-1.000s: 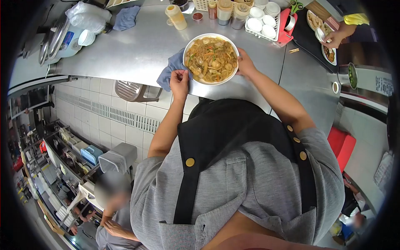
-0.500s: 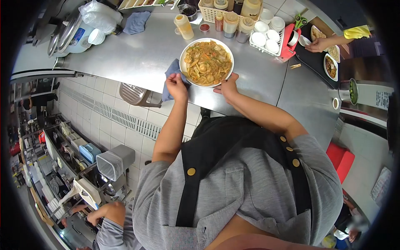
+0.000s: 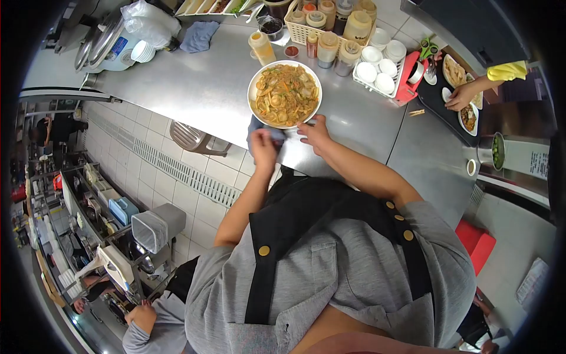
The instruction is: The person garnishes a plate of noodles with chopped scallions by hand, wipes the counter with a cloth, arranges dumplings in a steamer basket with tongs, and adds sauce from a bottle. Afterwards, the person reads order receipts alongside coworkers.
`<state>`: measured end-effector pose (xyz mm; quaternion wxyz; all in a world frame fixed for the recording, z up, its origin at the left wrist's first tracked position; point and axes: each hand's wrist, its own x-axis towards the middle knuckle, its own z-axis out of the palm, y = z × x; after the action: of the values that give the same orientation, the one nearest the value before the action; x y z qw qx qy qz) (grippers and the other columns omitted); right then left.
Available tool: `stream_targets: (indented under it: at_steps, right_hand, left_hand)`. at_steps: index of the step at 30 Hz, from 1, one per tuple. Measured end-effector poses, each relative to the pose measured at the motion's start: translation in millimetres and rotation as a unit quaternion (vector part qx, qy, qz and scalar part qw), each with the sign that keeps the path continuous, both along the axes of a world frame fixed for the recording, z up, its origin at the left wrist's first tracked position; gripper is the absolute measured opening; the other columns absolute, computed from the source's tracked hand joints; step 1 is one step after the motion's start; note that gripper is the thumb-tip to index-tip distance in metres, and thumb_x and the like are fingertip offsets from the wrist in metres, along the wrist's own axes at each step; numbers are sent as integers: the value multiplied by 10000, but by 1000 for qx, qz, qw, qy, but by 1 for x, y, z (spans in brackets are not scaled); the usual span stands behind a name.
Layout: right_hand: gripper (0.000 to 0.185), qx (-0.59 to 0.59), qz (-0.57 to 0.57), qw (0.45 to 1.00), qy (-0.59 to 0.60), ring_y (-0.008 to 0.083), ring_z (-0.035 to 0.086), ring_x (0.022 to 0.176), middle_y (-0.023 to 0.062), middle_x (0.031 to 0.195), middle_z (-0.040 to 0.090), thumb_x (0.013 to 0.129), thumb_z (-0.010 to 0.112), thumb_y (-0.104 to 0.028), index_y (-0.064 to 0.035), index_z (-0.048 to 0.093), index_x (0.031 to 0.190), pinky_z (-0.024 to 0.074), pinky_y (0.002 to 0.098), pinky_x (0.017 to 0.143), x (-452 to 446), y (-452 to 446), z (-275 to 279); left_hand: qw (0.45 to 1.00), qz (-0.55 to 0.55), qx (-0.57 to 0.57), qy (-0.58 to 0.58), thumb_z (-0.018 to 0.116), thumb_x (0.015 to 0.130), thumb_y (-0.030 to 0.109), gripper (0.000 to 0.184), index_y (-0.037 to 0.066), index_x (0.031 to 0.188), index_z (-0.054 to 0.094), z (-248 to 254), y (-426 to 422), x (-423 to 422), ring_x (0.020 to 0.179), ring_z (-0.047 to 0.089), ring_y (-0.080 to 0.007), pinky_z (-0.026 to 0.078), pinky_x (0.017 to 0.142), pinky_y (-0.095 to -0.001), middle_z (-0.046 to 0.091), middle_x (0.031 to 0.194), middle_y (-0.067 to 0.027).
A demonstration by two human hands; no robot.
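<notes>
A round white plate [image 3: 252, 105] heaped with noodles and vegetables [image 3: 285, 94] sits near the front edge of the steel counter. My left hand [image 3: 263, 147] is closed on a blue-grey cloth [image 3: 272, 134] just below the plate; the hand and cloth are partly blurred. The cloth lies at the plate's lower left rim, over the counter edge. Close to the lower right rim is my right hand [image 3: 314, 133], its fingers apart, with fingertips at or very near the rim; whether they touch it is unclear.
Behind the plate stand a yellow sauce bottle [image 3: 262, 49], several jars and a beige basket [image 3: 296, 32]. Right of these is a rack of white cups [image 3: 377, 87]. A co-worker's hand [image 3: 460, 98] reaches over dishes on a black tray [image 3: 433, 106]. Another blue cloth [image 3: 199, 36] lies back left.
The plate sits slightly further left in view. My right hand has moved from the right side of the plate to its lower right rim. My left hand has shifted below the plate with the cloth.
</notes>
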<state>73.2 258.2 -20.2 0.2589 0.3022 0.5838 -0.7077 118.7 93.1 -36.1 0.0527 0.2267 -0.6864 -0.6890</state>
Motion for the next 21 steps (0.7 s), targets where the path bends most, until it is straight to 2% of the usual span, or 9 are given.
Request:
stream_targets:
  at_steps: [1,2,4,5,7,8,13,20,21]
  right_hand:
    - [564,-1,0,1000,2,226,634,928,152,1170,551,898,664,-154,-134,249,1280,549,450,753,-3,4,3]
    - [611,-26,-12,999,-25,253,630,966,155,1188,544,897,666,-161,-156,226,1321,545,471,787,-4,6,5]
    - [695,-52,-48,997,-32,286,624,997,154,1217,521,902,642,-115,-217,179,1411,550,496,813,-3,20,1]
    - [695,-54,-54,997,-31,286,624,997,154,1217,521,902,642,-115,-217,179,1411,550,496,813,-5,22,-1]
    - [702,16,-25,996,83,283,625,981,152,1215,511,913,599,-55,-217,158,1436,566,493,788,-18,17,-5]
    - [706,6,-34,997,71,277,621,985,138,1198,515,915,562,-5,-215,149,1448,581,468,763,-20,14,5]
    - [734,18,-70,994,86,274,593,1072,137,1229,494,883,579,11,-213,163,1443,597,431,721,-15,-10,10]
    - [757,-33,-75,995,64,267,586,1094,142,1251,517,887,547,56,-253,158,1458,593,435,749,-27,-101,7]
    - [755,-50,-79,994,64,248,585,1094,129,1234,540,890,537,60,-270,169,1460,591,431,751,-37,-114,8]
  left_hand:
    - [995,30,-81,-40,542,976,110,77,64,1016,495,-5,-24,-5,710,568,-159,482,632,-301,545,862,-73]
    - [976,-13,-216,23,570,939,94,116,59,1035,514,4,-36,-12,791,570,-206,478,706,-344,557,902,-101]
    - [871,-135,-459,111,613,848,52,220,56,1060,553,36,-32,-7,950,543,-294,446,842,-418,569,1007,-140]
    - [789,-211,-561,136,627,793,25,280,56,1066,573,51,-30,-3,1029,513,-335,418,905,-449,569,1070,-152]
    - [761,-272,-572,142,599,750,-15,312,65,1051,592,30,-66,-20,1094,478,-357,393,940,-457,557,1155,-123]
    - [768,-255,-568,149,581,744,-30,318,75,1044,599,19,-87,-35,1103,474,-362,386,949,-453,557,1165,-122]
    - [785,-172,-578,142,557,802,-22,307,113,1072,617,11,-170,-155,1120,473,-359,411,944,-443,559,1195,-115]
    - [723,-249,-608,216,598,840,47,306,162,1119,643,2,-248,-353,1144,471,-358,431,951,-428,551,1256,-109]
    - [700,-288,-632,166,616,834,72,289,161,1106,660,5,-254,-383,1125,495,-359,443,941,-422,573,1233,-110]
